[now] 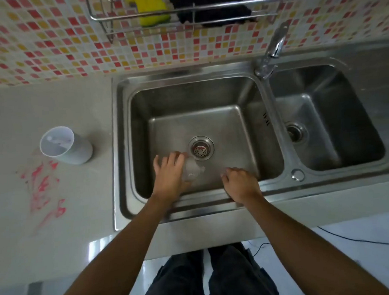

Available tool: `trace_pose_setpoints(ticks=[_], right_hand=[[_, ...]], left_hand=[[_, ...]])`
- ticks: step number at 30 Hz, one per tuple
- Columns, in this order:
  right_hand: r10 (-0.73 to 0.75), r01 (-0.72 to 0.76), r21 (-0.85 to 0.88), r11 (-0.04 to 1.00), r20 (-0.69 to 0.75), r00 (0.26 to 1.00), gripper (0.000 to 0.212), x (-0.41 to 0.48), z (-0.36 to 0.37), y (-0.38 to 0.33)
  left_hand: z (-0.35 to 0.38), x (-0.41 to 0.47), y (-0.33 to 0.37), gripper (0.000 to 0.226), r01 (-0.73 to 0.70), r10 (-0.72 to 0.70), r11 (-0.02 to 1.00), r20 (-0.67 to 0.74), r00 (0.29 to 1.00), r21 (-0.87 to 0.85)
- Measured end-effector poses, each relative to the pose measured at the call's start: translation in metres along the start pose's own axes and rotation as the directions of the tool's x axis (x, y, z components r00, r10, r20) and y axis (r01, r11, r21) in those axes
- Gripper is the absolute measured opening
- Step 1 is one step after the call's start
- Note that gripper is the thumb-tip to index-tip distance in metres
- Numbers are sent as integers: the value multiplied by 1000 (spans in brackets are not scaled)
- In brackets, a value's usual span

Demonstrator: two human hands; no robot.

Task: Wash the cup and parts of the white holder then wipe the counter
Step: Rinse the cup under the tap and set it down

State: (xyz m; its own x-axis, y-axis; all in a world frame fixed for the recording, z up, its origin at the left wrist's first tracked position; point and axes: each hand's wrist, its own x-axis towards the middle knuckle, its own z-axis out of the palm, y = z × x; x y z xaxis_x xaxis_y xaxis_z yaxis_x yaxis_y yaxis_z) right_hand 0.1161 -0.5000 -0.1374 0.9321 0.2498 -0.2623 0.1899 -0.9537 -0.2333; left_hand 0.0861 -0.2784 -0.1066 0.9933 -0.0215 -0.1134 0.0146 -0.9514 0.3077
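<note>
A clear cup [193, 170] lies tilted in the left sink basin [231, 96], just in front of the drain [201, 148]. My left hand [171, 173] rests on the cup's left side, fingers spread over it. Close to the basin's front wall is my right hand [240, 183], with fingers curled and nothing visible in it. The white holder [64, 146] stands upright on the counter [53, 104] left of the sink, its round opening showing an insert inside.
Red smears [43, 187] mark the counter in front of the holder. A tap [272, 52] stands between the two basins, with the right basin [326, 119] beyond it. A wire rack [183, 14] on the tiled wall holds a yellow sponge [152, 8] and a black cloth [212, 8].
</note>
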Motion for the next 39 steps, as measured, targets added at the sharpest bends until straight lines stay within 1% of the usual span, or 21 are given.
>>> trace_pose_setpoints(ticks=[1, 3, 7, 11, 15, 19, 23, 26, 30, 32, 34, 35, 37, 39], right_hand=[[-4, 4, 11, 1000, -11, 1000, 36, 0, 1, 0], [10, -8, 48, 999, -40, 999, 38, -1, 1, -1], [54, -52, 48, 997, -40, 998, 40, -2, -2, -3], [78, -76, 61, 995, -26, 997, 41, -3, -6, -6], [101, -100, 69, 993, -13, 995, 45, -4, -8, -8], [97, -95, 75, 993, -24, 995, 45, -4, -9, -8], [102, -100, 79, 992, -21, 995, 47, -5, -9, -8], [111, -108, 86, 990, -24, 994, 46, -5, -9, -8], [99, -94, 117, 989, -41, 994, 48, -5, -9, -8], [92, -84, 134, 987, -59, 994, 47, -5, -8, -7], [88, -81, 135, 988, -50, 995, 47, -6, -9, -7], [91, -85, 135, 987, -40, 995, 47, -6, -10, -7], [91, -88, 145, 985, -11, 996, 48, -7, -13, -8], [78, -82, 144, 986, 29, 997, 48, -8, -16, -9]], left_hand=[[3, -2, -3, 75, -42, 41, 995, 10, 999, 88], [6, -3, -9, 75, -90, 89, 976, 11, 996, 199], [7, -2, -14, 76, -156, 168, 931, -7, 986, 329], [5, 0, -15, 84, -208, 226, 885, 5, 974, 416], [-1, 2, -16, 79, -260, 295, 843, -1, 955, 471], [-8, 3, -17, 72, -313, 373, 752, 17, 928, 580], [-7, 9, -24, 67, -390, 466, 657, 59, 883, 645], [-11, 9, -26, 72, -408, 500, 630, 56, 864, 661], [-13, 6, -23, 78, -410, 512, 610, 57, 857, 678], [-16, 4, -19, 76, -386, 499, 633, 27, 866, 671], [-21, -1, -14, 71, -311, 438, 712, -51, 898, 630], [-24, -5, -11, 70, -251, 380, 771, -105, 919, 585], [-33, -15, -9, 73, -105, 221, 888, -216, 951, 448], [-42, -28, -8, 75, 25, 68, 953, -295, 953, 301]])
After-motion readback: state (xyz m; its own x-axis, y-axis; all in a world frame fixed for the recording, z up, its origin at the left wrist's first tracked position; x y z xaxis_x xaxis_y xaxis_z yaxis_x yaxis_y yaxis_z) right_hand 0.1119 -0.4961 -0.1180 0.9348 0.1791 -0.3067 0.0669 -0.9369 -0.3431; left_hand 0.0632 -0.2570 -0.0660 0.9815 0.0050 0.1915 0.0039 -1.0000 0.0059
